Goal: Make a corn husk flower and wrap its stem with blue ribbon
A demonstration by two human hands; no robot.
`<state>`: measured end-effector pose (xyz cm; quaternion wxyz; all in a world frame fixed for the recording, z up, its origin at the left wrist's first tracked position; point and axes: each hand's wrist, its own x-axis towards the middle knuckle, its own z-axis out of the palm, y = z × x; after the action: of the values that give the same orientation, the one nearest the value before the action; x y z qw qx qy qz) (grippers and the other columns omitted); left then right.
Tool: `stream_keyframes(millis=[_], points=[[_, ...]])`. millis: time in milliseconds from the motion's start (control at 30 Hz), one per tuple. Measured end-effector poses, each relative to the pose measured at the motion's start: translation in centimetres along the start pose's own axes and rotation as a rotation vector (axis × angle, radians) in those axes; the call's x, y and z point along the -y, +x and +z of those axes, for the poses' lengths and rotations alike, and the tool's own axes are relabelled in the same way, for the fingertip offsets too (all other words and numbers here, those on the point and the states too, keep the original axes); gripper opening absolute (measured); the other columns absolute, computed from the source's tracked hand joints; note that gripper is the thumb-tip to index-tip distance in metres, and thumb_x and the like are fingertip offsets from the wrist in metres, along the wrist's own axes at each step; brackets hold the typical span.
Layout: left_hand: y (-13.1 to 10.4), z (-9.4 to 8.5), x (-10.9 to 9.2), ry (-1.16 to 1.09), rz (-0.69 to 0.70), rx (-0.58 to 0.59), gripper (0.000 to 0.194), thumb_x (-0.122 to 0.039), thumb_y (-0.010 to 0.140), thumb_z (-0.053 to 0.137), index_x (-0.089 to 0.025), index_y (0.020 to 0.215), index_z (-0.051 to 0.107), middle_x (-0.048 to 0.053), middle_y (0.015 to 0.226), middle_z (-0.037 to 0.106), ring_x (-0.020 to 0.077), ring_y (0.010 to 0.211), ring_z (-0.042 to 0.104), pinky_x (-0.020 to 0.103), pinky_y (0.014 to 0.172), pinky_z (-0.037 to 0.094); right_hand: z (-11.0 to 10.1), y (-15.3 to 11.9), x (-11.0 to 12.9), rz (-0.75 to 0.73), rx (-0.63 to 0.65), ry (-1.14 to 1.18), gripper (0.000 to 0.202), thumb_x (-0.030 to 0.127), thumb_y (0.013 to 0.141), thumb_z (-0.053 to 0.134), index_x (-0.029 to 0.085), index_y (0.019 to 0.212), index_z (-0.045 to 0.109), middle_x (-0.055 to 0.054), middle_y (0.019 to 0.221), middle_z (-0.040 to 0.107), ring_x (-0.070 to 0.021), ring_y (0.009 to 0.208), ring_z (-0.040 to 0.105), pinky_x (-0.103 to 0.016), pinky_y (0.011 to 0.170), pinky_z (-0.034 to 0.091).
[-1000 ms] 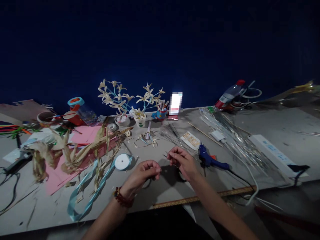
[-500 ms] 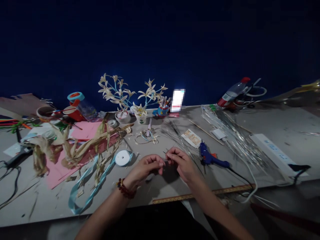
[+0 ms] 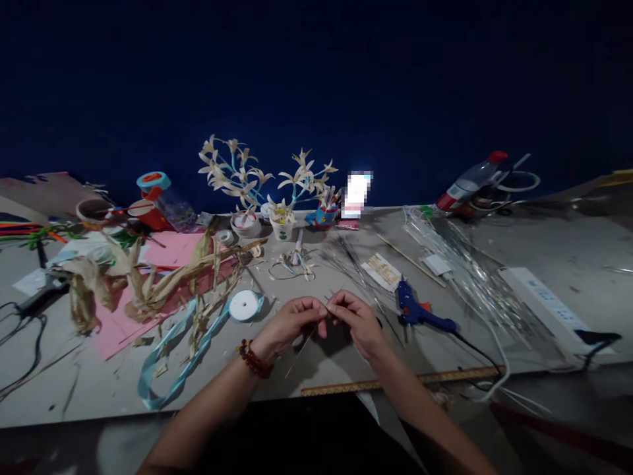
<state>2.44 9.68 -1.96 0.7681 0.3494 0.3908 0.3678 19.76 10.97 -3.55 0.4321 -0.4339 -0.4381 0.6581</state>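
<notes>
Over the front middle of the table, both my hands are pinched close together on a thin piece of wire (image 3: 301, 353). My left hand (image 3: 291, 324), with a red bead bracelet at the wrist, closes thumb and finger near its middle. Beside it, my right hand (image 3: 357, 323) grips the same wire with its fingertips. One end slants down toward me below the left hand. The part between the fingers is hidden. Left of my hands lies a white ribbon spool (image 3: 243, 305) with blue ribbon (image 3: 182, 373). A blue glue gun (image 3: 420, 310) rests to their right.
Dried corn husks (image 3: 143, 290) lie over pink paper (image 3: 111, 330) at left. Potted husk flowers (image 3: 283, 227), a pen cup (image 3: 324, 216) and a lit phone (image 3: 357, 194) stand at the back. Bundled wires (image 3: 475, 280), a power strip (image 3: 544, 307) and a bottle (image 3: 469, 181) are at right.
My fingertips have come together at the wire, the left hand moving slightly right. The wire's lower end now shows below my left hand. The whole view has shifted slightly.
</notes>
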Motion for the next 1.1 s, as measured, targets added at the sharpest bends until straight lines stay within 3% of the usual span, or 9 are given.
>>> stream_keyframes(millis=[333, 467, 567, 700, 800, 933, 1100], points=[[-0.2, 0.1, 0.3, 0.098, 0.072, 0.017, 0.026, -0.043, 0.082, 0.073, -0.019, 0.074, 0.067, 0.002, 0.058, 0.067, 0.0163, 0.07, 0.062, 0.027, 0.075, 0.045, -0.7, -0.2, -0.6, -0.042, 0.041, -0.163, 0.034, 0.054, 0.078, 0.075, 0.023, 0.074, 0.062, 0.002, 0.071, 0.06, -0.0136, 0.061, 0.054, -0.026, 0.059, 0.045], [-0.2, 0.2, 0.8, 0.163, 0.06, 0.018, 0.032, -0.048, 0.081, 0.074, -0.018, 0.079, 0.066, 0.002, 0.062, 0.068, 0.0139, 0.06, 0.058, 0.025, 0.063, 0.042, -1.9, 0.4, 0.4, -0.06, 0.074, -0.4, 0.04, 0.062, 0.089, 0.057, 0.023, 0.076, 0.059, 0.001, 0.07, 0.063, -0.0158, 0.061, 0.058, -0.028, 0.061, 0.048], [0.0, 0.1, 1.2, 0.154, 0.051, -0.041, 0.034, -0.048, 0.078, 0.076, -0.017, 0.079, 0.064, 0.002, 0.065, 0.069, 0.0103, 0.053, 0.051, 0.022, 0.053, 0.036, -3.8, 2.0, 1.8, -0.064, 0.045, -0.71, 0.037, 0.054, 0.094, 0.052, 0.023, 0.077, 0.062, -0.003, 0.076, 0.069, -0.019, 0.069, 0.063, -0.029, 0.066, 0.047], [0.1, -0.2, 0.9, 0.07, 0.079, -0.197, 0.033, -0.044, 0.072, 0.081, -0.016, 0.078, 0.064, -0.002, 0.068, 0.062, 0.008, 0.055, 0.049, 0.02, 0.05, 0.034, -5.9, 4.5, 3.1, -0.04, -0.106, -1.171, 0.009, 0.028, 0.088, 0.065, 0.02, 0.084, 0.066, -0.012, 0.098, 0.072, -0.029, 0.1, 0.065, -0.031, 0.078, 0.044], [0.3, -0.4, 0.2, 0.037, 0.068, -0.231, 0.035, -0.045, 0.07, 0.081, -0.016, 0.078, 0.063, -0.003, 0.066, 0.057, 0.008, 0.055, 0.051, 0.02, 0.05, 0.035, -6.4, 5.7, 3.3, 0.009, -0.135, -1.424, 0.005, 0.017, 0.088, 0.062, 0.016, 0.086, 0.067, -0.019, 0.101, 0.073, -0.0333, 0.101, 0.067, -0.034, 0.078, 0.043], [1.4, -0.4, -0.6, 0.043, 0.054, -0.22, 0.034, -0.043, 0.069, 0.081, -0.017, 0.079, 0.062, -0.002, 0.067, 0.06, 0.0085, 0.055, 0.054, 0.019, 0.05, 0.037, -6.4, 6.5, 3.4, 0.029, -0.112, -1.612, 0.014, 0.018, 0.092, 0.056, 0.016, 0.089, 0.069, -0.017, 0.098, 0.075, -0.0311, 0.095, 0.07, -0.032, 0.073, 0.044], [4.3, -0.1, -0.6, 0.081, 0.022, -0.217, 0.029, -0.035, 0.067, 0.08, -0.017, 0.079, 0.06, -0.002, 0.066, 0.064, 0.0086, 0.052, 0.055, 0.018, 0.045, 0.034, -6.6, 8.0, 3.6, -0.019, -0.079, -1.675, 0.015, 0.026, 0.094, 0.058, 0.02, 0.101, 0.069, -0.014, 0.105, 0.075, -0.0273, 0.098, 0.07, -0.029, 0.072, 0.044]])
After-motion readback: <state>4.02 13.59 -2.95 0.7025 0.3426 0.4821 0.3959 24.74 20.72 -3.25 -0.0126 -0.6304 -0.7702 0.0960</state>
